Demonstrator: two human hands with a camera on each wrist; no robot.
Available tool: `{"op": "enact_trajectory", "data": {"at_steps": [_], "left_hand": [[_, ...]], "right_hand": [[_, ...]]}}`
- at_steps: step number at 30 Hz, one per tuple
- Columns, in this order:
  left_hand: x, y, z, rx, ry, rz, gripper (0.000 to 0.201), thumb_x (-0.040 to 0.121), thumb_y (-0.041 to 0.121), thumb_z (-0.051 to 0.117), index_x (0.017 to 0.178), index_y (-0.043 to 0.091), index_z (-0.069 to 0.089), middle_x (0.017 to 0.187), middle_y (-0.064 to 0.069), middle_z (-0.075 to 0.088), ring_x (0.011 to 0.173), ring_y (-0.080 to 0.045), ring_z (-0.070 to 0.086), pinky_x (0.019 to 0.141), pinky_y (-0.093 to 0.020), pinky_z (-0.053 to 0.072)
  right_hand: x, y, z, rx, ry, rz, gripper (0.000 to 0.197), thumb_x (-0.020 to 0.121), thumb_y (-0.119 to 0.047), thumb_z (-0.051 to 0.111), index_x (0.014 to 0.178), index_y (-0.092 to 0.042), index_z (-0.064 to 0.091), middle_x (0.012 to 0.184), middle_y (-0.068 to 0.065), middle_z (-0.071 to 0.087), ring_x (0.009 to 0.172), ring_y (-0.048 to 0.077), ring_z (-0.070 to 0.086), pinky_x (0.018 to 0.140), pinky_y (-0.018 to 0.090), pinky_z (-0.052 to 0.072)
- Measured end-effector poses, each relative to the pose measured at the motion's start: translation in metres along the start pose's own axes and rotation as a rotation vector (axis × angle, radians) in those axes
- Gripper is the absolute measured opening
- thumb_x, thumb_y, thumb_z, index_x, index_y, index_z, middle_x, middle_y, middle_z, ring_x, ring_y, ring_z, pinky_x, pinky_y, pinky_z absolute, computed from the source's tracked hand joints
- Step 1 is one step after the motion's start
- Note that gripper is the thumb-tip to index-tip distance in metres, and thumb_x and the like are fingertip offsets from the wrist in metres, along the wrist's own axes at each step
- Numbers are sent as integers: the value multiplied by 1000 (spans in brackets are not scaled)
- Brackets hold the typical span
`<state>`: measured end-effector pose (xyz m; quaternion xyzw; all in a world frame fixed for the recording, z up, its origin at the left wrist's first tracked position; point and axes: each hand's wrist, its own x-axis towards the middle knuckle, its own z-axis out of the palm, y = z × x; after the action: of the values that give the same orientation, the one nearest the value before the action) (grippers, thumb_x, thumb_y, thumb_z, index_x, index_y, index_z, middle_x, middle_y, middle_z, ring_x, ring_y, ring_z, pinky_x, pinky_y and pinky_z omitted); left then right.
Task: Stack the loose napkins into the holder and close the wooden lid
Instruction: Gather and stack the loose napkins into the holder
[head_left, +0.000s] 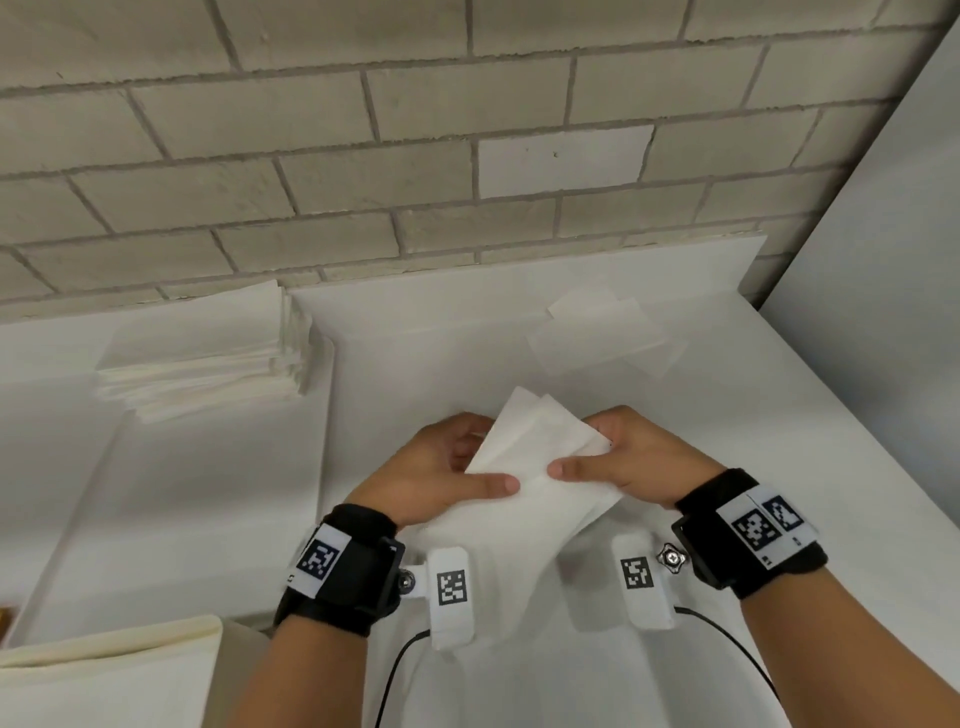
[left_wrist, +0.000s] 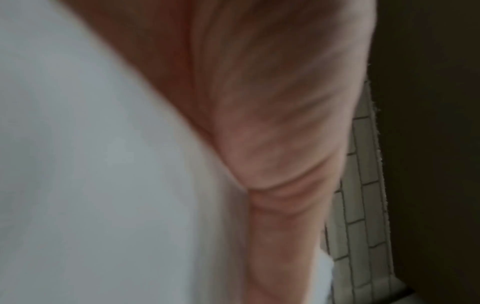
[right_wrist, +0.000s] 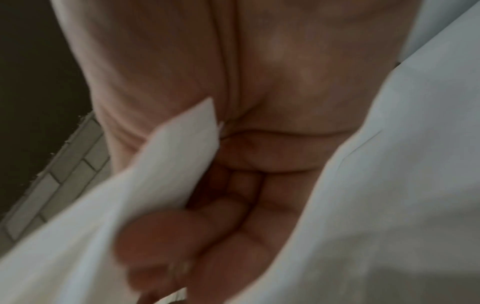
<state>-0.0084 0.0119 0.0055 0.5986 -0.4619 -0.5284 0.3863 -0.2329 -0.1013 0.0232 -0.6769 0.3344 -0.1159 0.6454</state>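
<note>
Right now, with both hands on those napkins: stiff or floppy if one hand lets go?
Likely floppy: the held napkins sag below the left hand and right hand. Probably very light, pinched by thumbs only. Layers look fanned, so they may slide apart.

Surfaces: paper, painted brick, smooth white top.
Napkins (head_left: 540, 467) soft matt paper; wall (head_left: 363, 156) rough matt brick; table (head_left: 727, 441) smooth, slightly glossy.
</note>
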Motion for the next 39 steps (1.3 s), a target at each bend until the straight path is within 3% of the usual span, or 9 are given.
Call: {"op": "enact_trajectory", "data": {"at_steps": [2,4,6,8,12,18,22,29,39], "left_hand": [[1,5,13,19,5,10,33,85,24,80,116,23,69,111,3,76,101,-14,72,91,-33,57],[2,4,25,-66,210,64,22,90,23,73,112,21,71,110,0,76,100,-13,73,90,-34,57],[4,3,31,-217,414,134,19,90,21,73,109,19,71,107,1,77,100,-13,73,89,-34,57],[5,7,37,-278,497,194,22,87,19,75,108,15,72,103,3,78,99,-13,73,86,-32,58],[2,14,47,-308,500,272,27,81,11,81,105,17,72,101,6,78,97,-9,73,79,-20,57],[-1,6,49,-314,470,246,40,69,0,87,102,17,72,99,3,78,96,-13,74,75,-21,57],[-2,16,40,-218,440,294,49,66,6,91,110,16,71,103,4,77,100,-10,72,82,-25,58],[-3,29,34,-93,447,325,67,61,12,95,118,22,62,110,9,72,104,-2,67,81,-19,56],[-4,29,31,-54,401,313,39,78,12,85,113,18,70,105,7,76,102,-7,71,88,-26,56]], "right_hand": [[4,-1,8,65,125,-87,20,82,-12,78,100,-7,73,98,9,77,91,23,74,80,33,58],[10,9,16,265,255,-133,37,76,-14,84,109,-4,68,104,13,75,97,27,72,85,37,58],[12,22,25,426,247,-118,51,71,-15,84,116,-3,62,107,17,73,99,29,71,83,34,57],[9,29,37,397,169,-111,47,76,-6,81,119,-3,62,111,16,73,103,29,70,86,34,56],[11,32,53,228,255,-179,30,89,5,65,115,-9,68,112,5,74,106,21,70,92,35,55],[17,39,62,3,277,-211,31,92,-2,61,120,-15,67,114,-3,73,109,11,67,98,37,53],[19,33,63,-17,280,-227,41,86,6,59,120,-18,66,113,-6,73,108,7,67,93,26,52],[22,28,68,-5,315,-302,43,85,8,57,119,-17,66,111,-7,72,107,7,66,90,23,53],[23,33,69,8,306,-238,35,86,7,56,111,-14,69,103,-1,75,98,12,70,88,37,57]]}}
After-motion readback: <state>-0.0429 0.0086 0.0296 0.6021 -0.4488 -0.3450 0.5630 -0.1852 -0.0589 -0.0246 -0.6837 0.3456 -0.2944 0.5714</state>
